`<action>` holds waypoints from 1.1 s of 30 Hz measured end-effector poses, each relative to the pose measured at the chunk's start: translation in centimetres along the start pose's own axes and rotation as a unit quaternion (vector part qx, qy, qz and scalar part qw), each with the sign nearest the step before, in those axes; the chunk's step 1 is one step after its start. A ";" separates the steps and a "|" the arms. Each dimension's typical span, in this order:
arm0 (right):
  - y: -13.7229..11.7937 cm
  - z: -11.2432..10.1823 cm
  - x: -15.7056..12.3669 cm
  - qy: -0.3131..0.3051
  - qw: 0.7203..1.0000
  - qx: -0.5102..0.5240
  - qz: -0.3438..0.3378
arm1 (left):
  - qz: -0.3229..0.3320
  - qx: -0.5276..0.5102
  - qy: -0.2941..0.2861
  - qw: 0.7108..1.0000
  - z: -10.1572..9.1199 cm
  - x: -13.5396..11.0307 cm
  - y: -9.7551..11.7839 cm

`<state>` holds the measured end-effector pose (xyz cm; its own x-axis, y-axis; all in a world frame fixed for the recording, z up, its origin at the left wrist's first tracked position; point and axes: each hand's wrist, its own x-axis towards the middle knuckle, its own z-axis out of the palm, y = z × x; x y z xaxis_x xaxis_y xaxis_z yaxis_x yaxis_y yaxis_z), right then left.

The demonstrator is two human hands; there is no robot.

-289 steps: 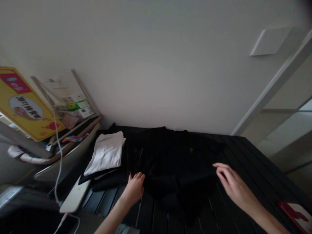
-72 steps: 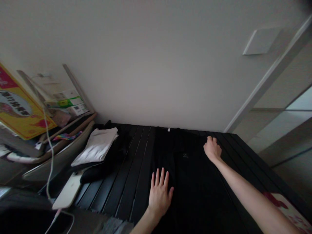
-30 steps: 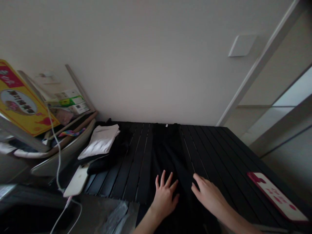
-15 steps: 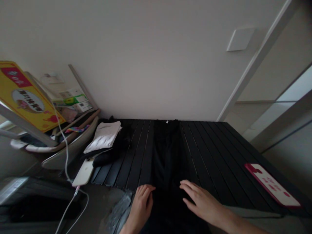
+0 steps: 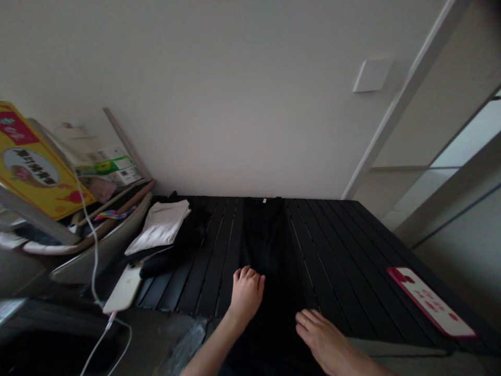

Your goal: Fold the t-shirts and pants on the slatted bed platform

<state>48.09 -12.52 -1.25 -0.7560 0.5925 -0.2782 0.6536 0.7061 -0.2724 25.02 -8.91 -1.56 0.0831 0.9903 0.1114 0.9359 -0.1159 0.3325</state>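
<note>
Two hands, the left hand (image 5: 246, 295) and the right hand (image 5: 319, 339), are laid on a long black garment (image 5: 263, 235), which is folded narrow and runs toward 12 o'clock across the slatted black desk (image 5: 342, 235). The left is curled, and any pinch cannot be told; the right is held flat, its fingers loosely together. A folded white cloth (image 5: 158, 235) is placed at 10 o'clock.

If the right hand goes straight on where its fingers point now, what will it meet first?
Probably the folded black garment: the fingertips of the right hand lie near its edge, though depth is unclear.
</note>
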 end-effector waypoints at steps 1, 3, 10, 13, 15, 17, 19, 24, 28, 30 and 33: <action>0.1 -0.8 -0.3 -0.008 1.000 0.018 -0.005 | -0.006 0.012 0.003 1.000 -0.1 1.1 -0.4; 0.3 -2.7 -0.5 -0.023 0.998 0.056 0.005 | -0.018 0.032 0.008 0.999 -0.2 3.7 -1.5; 2.8 -5.9 1.5 0.005 0.990 0.139 0.004 | 0.056 0.067 -0.060 0.994 1.3 13.7 -5.4; 4.1 -4.9 1.9 -0.036 0.981 0.191 -0.015 | 0.047 0.085 -0.080 0.992 2.3 16.5 -6.7; 4.7 -4.1 1.8 -0.041 0.977 0.209 -0.031 | 0.035 0.093 -0.078 0.992 2.6 18.0 -7.5; 5.1 -3.6 1.7 -0.027 0.975 0.217 -0.040 | 0.020 0.103 -0.076 0.992 2.6 19.3 -8.2; 5.4 -3.3 1.8 -0.009 0.975 0.217 -0.041 | 0.000 0.114 -0.072 0.991 2.4 20.4 -9.0; 6.0 -2.9 2.0 -0.002 0.976 0.213 -0.048 | -0.024 0.128 -0.066 0.989 1.9 20.5 -9.9; 6.3 -2.5 1.9 0.011 0.977 0.206 -0.061 | -0.015 0.126 -0.060 0.990 2.0 16.7 -9.6; 6.2 -2.4 1.7 0.018 0.979 0.193 -0.066 | 0.003 0.120 -0.061 0.991 2.0 13.8 -9.4; 6.0 -2.6 1.0 0.029 0.981 0.178 -0.068 | 0.069 0.084 -0.066 0.992 1.3 8.7 -9.6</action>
<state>51.17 -6.65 -0.83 -0.8313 0.5303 -0.1666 0.5091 0.6060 -0.6112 17.23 0.90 -5.00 0.2481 0.9686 0.0186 0.9556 -0.2478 0.1596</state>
